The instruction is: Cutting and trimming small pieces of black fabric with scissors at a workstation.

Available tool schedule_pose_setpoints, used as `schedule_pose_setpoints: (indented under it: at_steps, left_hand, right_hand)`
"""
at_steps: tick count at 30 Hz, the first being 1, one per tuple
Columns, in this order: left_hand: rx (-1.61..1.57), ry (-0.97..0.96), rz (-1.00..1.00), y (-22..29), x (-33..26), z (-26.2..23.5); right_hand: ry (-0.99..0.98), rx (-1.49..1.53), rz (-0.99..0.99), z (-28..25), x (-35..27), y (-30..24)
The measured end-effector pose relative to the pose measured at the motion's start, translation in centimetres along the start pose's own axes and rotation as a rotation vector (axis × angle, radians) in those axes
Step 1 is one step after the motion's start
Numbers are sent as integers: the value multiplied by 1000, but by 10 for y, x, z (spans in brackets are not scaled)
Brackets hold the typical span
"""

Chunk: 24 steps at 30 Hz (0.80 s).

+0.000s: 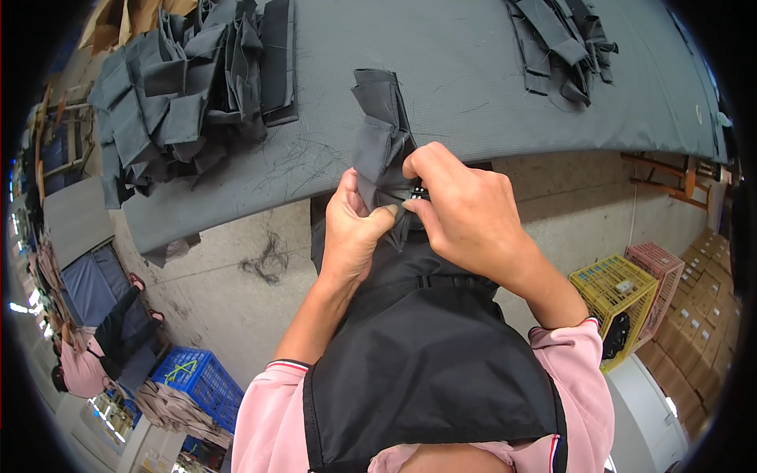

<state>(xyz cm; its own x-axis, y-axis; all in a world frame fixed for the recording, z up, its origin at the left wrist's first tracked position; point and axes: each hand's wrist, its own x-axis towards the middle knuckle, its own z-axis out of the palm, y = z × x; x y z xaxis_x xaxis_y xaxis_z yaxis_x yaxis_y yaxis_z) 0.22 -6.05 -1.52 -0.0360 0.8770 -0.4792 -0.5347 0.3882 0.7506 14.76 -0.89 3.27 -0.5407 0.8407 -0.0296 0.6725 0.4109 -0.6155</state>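
Observation:
At the table's front edge, a dark grey folded fabric strip [381, 142] stands out from my hands, its far end lying on the table. My left hand [352, 225] is closed on its near part, thumb pressed on the cloth. Close beside it, my right hand [465, 201] is pinched round a small black piece with white marks [419, 192], set against the strip. My fingers hide most of that piece, so its kind does not show. Loose threads hang from the strip's edges.
A big heap of grey fabric pieces [181, 94] lies on the grey-covered table [426, 47] at left, a smaller pile [564, 47] at far right. Crates, blue [197, 378] and yellow [615, 288], stand on the floor. Another person [87, 363] sits at the left.

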Motion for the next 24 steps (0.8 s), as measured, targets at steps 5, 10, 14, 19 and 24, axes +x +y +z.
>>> schedule_pose_setpoints:
  at_steps: [5,10,14,19,24]
  left_hand:
    - [0,-19,-25,-5,1,-2]
    - [-18,-6,-4,-5,1,-1]
    - [6,2,25,-2,3,-3]
    - [17,-1,39,0,3,-1]
    - [26,26,14,2,0,4]
  right_hand:
    - [-60,-34,-19,2,3,-1]
    - [-33,108,33,2,2,6]
    - [104,284,42,9,-5,15]
    - [75,82,21,2,-3,1]
    - [-11,-28,16,5,2,0]
